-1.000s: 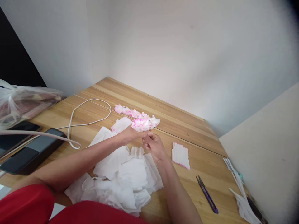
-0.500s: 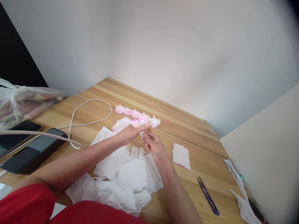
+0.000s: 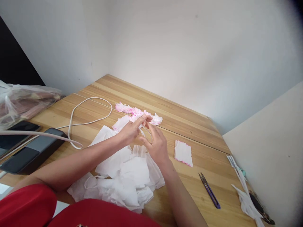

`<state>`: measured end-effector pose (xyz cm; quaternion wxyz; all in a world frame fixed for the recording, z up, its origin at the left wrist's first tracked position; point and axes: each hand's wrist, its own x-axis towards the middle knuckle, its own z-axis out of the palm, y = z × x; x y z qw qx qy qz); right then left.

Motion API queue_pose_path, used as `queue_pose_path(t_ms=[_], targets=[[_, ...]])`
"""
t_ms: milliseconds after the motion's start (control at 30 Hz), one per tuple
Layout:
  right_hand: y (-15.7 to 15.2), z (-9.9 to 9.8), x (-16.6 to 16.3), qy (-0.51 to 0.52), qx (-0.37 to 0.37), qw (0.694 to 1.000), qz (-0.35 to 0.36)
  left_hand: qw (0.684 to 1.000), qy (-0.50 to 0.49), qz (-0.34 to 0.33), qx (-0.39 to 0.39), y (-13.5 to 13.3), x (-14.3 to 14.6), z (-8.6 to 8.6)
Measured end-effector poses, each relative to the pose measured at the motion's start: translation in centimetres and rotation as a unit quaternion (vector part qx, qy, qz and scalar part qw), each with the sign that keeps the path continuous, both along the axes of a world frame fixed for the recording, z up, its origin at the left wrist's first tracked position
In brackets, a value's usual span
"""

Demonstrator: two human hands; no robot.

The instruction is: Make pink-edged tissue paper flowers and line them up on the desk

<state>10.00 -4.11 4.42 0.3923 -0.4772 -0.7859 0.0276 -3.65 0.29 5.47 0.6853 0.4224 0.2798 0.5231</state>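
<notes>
Head view: left hand (image 3: 132, 129) and right hand (image 3: 157, 142) meet above the table (image 3: 199, 129). Right thumb and forefinger stand apart, arched around a thin white strand (image 3: 142, 130). Left fingers lie close together; cannot tell whether they clamp anything. The strand is between the hands, its ends hidden by them. Directly behind the left hand: a pink-and-white ruffled row (image 3: 127, 108), partly covered by that hand, so its near edge cannot be made out. White sheets (image 3: 134, 168) lie heaped below both wrists, the left forearm crossing their far part. Right of the hands, well apart: one pink-edged sheet (image 3: 183, 153), then snips (image 3: 210, 192). Left side crowded: looped cable (image 3: 111, 108), dark box (image 3: 35, 153), phone (image 3: 23, 126), clear bag (image 3: 28, 99). White strips (image 3: 246, 201) by the right wall.
</notes>
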Motion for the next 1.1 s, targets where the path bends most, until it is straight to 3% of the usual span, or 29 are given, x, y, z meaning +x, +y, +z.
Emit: queue_pose_path(t_ms=[100,200,333,600,767,933,1000,1100], targets=[[0.1,-0.9,-0.6,-0.081,0.123,0.988,-0.044,0.997,-0.053,0.004,-0.061,-0.4,0.3,-0.1],[0.3,-1.5,-0.8,-0.109,0.178,0.976,-0.056,0.985,-0.112,-0.016,-0.134,-0.5,0.5,-0.3],[0.4,-1.9,-0.5,-0.123,0.201,0.97,-0.055,0.969,-0.164,-0.038,-0.179,-0.5,0.7,-0.4],[0.3,-2.1,0.0,-0.131,0.193,0.971,-0.057,0.972,-0.155,-0.042,-0.173,-0.7,0.8,-0.1],[0.2,-1.6,0.0,-0.078,0.108,0.989,-0.058,0.99,-0.096,-0.029,-0.102,-0.9,0.8,-0.2],[-0.3,0.2,-0.1,0.106,-0.085,0.99,-0.022,0.997,0.041,-0.002,0.066,-1.5,0.4,0.3],[-0.4,0.9,-0.1,0.208,-0.188,0.96,-0.002,0.988,0.095,-0.002,0.123,-1.7,0.1,0.4],[-0.2,1.3,0.2,0.362,-0.33,0.87,0.06,0.972,0.137,-0.012,0.191,-1.6,-0.3,0.4]])
